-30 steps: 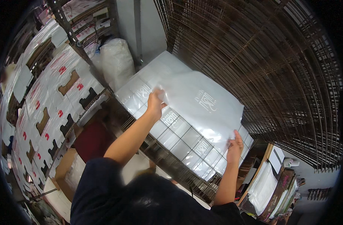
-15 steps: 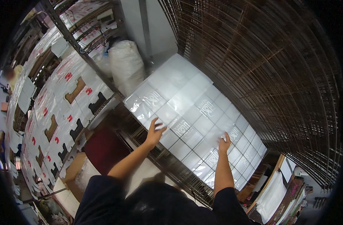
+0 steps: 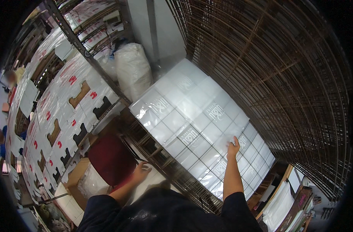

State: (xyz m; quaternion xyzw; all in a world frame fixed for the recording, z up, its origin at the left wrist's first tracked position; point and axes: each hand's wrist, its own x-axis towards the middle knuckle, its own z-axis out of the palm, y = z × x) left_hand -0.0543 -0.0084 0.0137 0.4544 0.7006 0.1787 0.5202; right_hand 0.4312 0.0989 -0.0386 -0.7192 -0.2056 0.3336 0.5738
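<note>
Translucent plastic sheets (image 3: 197,154) with white printed motifs lie overlapping on a wire rack (image 3: 155,149); its grid shows through them. My right hand (image 3: 233,149) is over the sheets, near the lower edge of an upper one, its fingers loosely bent and partly apart. Whether it touches the plastic is hard to make out. My left hand (image 3: 141,173) is off the rack, beside a dark red chair (image 3: 109,158). Its fingers are apart and nothing shows in them.
Raised wire racks (image 3: 269,65) lean over the right side. A metal post (image 3: 74,40) and shelves of white sheets with red marks (image 3: 62,112) fill the left. A bulky white sack (image 3: 132,67) stands behind. Another worker (image 3: 10,79) is at far left.
My left hand has drawn back from the sheets toward me, over by the chair. My right hand has barely moved. An upper plastic sheet now reaches further right across the rack.
</note>
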